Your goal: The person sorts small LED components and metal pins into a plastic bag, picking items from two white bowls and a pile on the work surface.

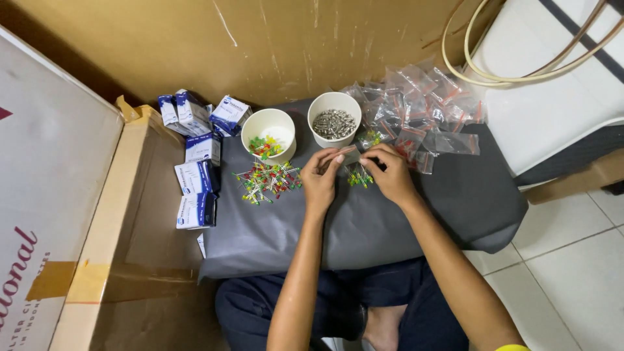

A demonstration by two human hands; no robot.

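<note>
Both my hands, left hand (320, 177) and right hand (390, 174), are pinching a small clear bag (348, 158) just below the screw cup (334, 119) | filled bags (422, 114) are piling right of the cup | loose coloured lights (268, 180) are waiting left, unbagged.

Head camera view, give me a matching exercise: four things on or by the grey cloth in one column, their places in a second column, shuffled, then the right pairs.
Things:
1. cup of metal parts
2. cup of coloured LEDs
3. blue and white boxes
4. clear bags

Places:
A. far right of the grey cloth
B. left edge, beside the cardboard
C. right one of the two cups
D. left one of the two cups

Pairs: 1-C, 2-D, 3-B, 4-A
</note>
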